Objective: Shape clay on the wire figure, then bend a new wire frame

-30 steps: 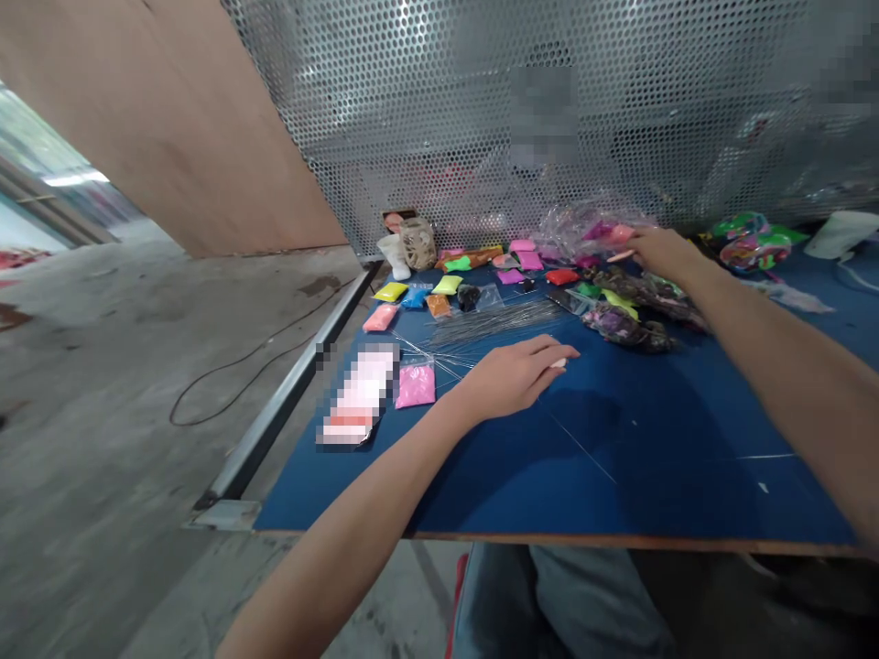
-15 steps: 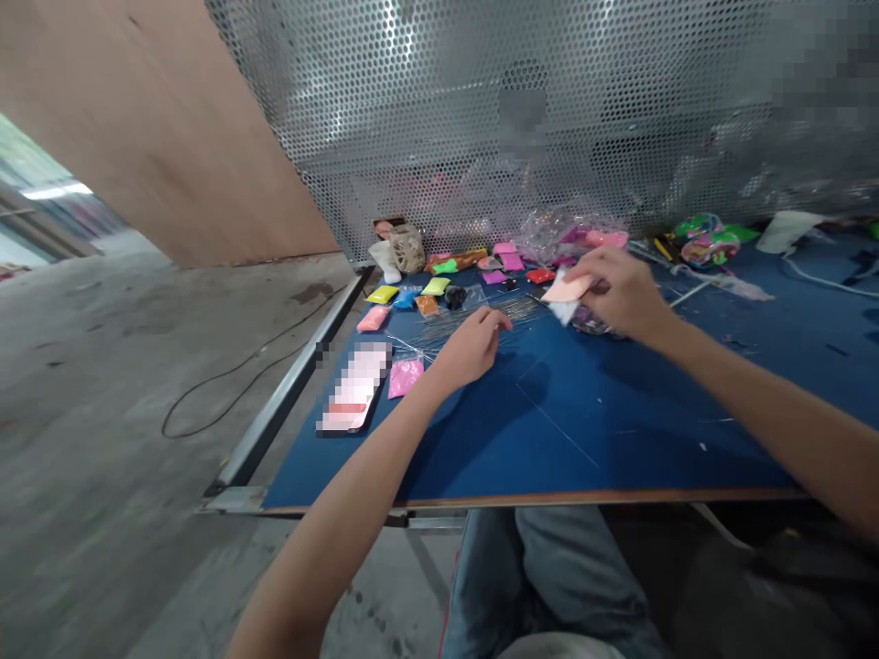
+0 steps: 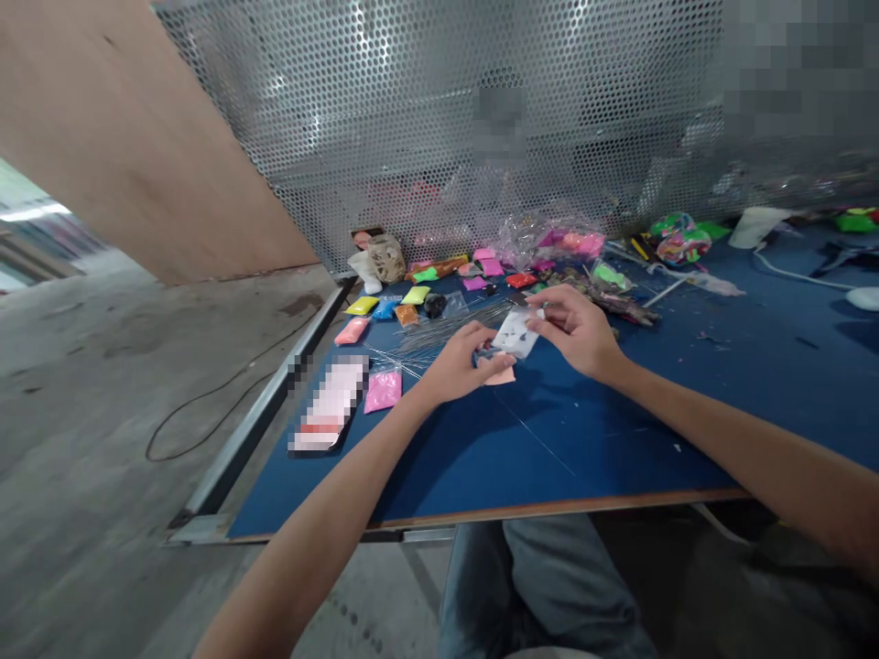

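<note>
In the head view my left hand is closed, thumb and fingers pinching a small peach-coloured piece that looks like a clay packet. My right hand is also closed, holding a small white sheet or packet with dark marks on it. The white and peach pieces meet or overlap between my hands; whether they are joined I cannot tell. Just beyond my left hand lies a bundle of thin metal wires on the blue tabletop.
Coloured packets, among them a pink one and a salmon one, lie at the left beside a blurred-out phone-shaped object. A crumpled clear plastic bag sits against the perforated metal panel. A dark, brownish pile lies right of my hands.
My right hand has moved left and down with the white and peach pieces. My left hand has come in and taken hold of the peach piece. The view has shifted slightly right.
</note>
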